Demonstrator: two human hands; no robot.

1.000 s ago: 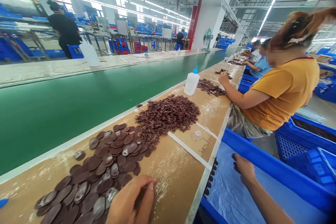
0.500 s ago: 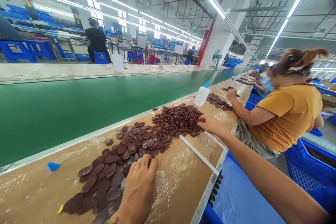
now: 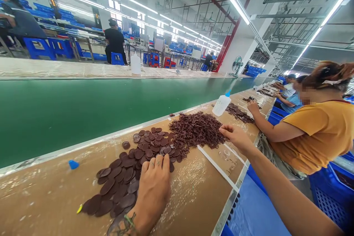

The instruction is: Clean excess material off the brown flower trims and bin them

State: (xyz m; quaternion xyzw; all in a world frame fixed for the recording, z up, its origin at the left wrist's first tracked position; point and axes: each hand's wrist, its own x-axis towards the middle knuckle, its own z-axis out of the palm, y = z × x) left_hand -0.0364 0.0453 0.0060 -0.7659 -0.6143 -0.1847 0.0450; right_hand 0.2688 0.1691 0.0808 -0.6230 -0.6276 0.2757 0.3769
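Observation:
My left hand (image 3: 153, 186) lies palm down on a spread of brown oval discs (image 3: 129, 169) on the tan worktop (image 3: 190, 191), fingers together and pressing on the discs. My right hand (image 3: 235, 136) reaches out to the right edge of a heap of small dark brown pieces (image 3: 197, 131), its fingertips pinched at the heap; whether a piece is between them cannot be told. The discs run from the heap toward me in a loose band.
A green conveyor belt (image 3: 69, 107) runs along the left. A white squeeze bottle (image 3: 222, 104) with a blue tip stands beyond the heap. A person in a yellow shirt (image 3: 312, 132) works at the right beside blue crates (image 3: 332, 191). A blue cap (image 3: 73, 164) lies near the belt.
My right hand came up from the blue bin below the table edge and reached the heap. My left hand slid forward over the discs. My view lifted and turned left.

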